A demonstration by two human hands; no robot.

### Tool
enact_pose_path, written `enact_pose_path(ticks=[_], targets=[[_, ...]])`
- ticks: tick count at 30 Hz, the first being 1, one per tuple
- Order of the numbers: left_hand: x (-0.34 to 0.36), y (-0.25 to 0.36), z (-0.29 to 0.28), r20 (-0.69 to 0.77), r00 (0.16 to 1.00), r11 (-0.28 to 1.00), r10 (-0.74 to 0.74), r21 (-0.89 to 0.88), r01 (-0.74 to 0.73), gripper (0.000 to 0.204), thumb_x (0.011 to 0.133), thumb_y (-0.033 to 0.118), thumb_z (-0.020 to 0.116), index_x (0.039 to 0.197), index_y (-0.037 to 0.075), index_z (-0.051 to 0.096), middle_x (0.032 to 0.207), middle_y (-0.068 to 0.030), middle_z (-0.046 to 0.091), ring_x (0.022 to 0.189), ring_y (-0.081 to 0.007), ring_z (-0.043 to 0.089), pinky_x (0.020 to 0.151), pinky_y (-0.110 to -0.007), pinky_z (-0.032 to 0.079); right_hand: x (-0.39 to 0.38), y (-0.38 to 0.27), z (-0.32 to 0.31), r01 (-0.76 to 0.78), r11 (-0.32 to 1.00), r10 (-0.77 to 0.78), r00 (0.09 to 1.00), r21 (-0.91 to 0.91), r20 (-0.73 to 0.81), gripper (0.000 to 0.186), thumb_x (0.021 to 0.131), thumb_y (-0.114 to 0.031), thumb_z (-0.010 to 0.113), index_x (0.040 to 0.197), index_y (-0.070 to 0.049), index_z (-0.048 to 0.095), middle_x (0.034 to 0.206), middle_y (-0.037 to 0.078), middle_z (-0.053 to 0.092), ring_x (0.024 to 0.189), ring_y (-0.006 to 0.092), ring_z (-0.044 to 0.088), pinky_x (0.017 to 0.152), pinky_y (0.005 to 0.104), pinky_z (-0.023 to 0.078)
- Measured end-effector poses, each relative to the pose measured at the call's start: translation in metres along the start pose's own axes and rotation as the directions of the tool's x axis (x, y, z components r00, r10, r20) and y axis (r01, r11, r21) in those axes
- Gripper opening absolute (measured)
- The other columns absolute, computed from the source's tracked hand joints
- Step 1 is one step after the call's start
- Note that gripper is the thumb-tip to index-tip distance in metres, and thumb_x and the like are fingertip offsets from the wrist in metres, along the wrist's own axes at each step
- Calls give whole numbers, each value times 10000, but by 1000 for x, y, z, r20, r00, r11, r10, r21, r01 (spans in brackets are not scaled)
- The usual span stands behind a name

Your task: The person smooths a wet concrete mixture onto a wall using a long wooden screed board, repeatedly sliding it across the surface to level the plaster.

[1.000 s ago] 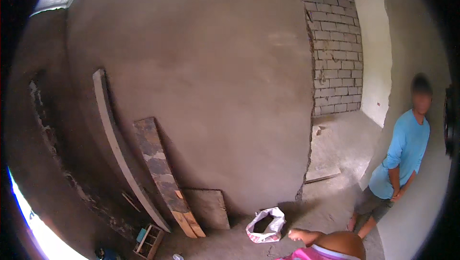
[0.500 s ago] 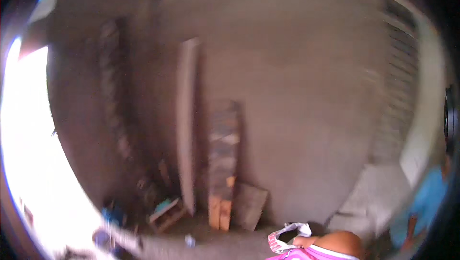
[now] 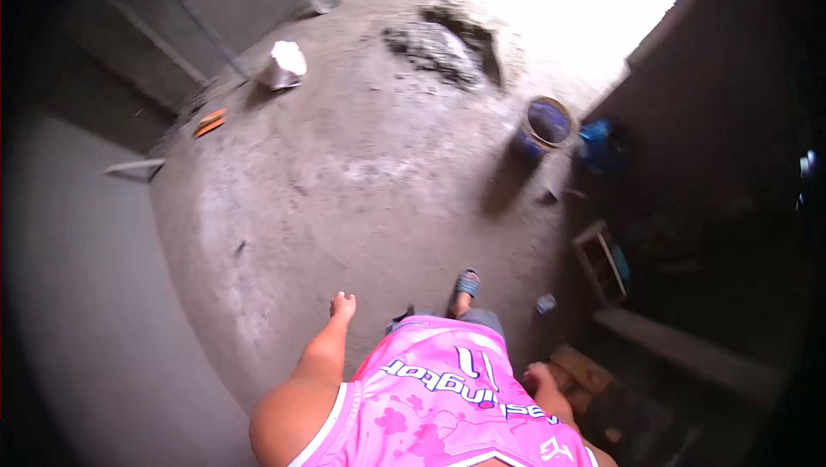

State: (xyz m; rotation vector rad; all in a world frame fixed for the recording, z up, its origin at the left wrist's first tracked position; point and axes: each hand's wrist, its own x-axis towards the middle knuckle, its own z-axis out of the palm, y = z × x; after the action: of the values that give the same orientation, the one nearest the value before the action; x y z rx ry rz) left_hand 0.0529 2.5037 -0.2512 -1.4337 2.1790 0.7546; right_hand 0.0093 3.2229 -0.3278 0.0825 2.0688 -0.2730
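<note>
Seen from the head camera, a person in a pink jersey stands on a bare concrete floor (image 3: 344,148), left hand (image 3: 342,304) hanging loosely curled and empty, right hand (image 3: 542,378) low beside wooden blocks (image 3: 581,370), its grip unclear; a blue bucket (image 3: 545,125) stands well ahead.

Rough matt concrete floor (image 3: 344,174), glossy plastic bucket (image 3: 545,125), wooden crate (image 3: 601,262)
</note>
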Motion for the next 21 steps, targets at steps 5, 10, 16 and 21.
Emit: enact_pose_path(ticks=[5, 10, 16, 21], targets=[[-26, -20, -26, 3, 981, 960, -193, -208, 189, 563, 825, 380, 594, 1266, 38, 514, 1247, -222, 546, 1158, -354, 529, 986, -409, 422, 144, -177, -247, 236, 760, 37, 915, 606, -403, 248, 854, -80, 446, 1065, -101, 576, 635, 58, 540, 461, 158, 505, 367, 311, 391], [12, 12, -13, 55, 976, 878, -211, -427, 213, 564, 811, 384, 588, 1229, 9, 529, 1186, -249, 570, 1118, -371, 550, 943, -432, 446, 219, -413, -454, 406, 806, -206, 875, 431, -438, 330, 892, -110, 429, 1209, -78, 514, 697, 70, 575, 478, 142, 502, 377, 288, 392], [154, 7, -38, -116, 925, 774, -362, -590, 229, 532, 802, 389, 588, 1160, -3, 571, 1102, -246, 610, 1071, -374, 576, 901, -439, 466, 274, -688, -472, 445, 643, -473, 871, 623, -134, 247, 905, -127, 460, 1142, -116, 528, 703, 65, 590, 492, 178, 534, 398, 337, 431], [253, 7, -176, -144, 928, 677, -343, -722, 138, 458, 834, 396, 588, 1064, 1, 606, 1045, -217, 637, 1011, -362, 607, 843, -427, 494, 272, -887, -395, 519, 854, -487, 815, -23, 313, 264, 885, -122, 532, 1145, -76, 519, 806, 138, 647, 581, 216, 613, 420, 372, 476]])
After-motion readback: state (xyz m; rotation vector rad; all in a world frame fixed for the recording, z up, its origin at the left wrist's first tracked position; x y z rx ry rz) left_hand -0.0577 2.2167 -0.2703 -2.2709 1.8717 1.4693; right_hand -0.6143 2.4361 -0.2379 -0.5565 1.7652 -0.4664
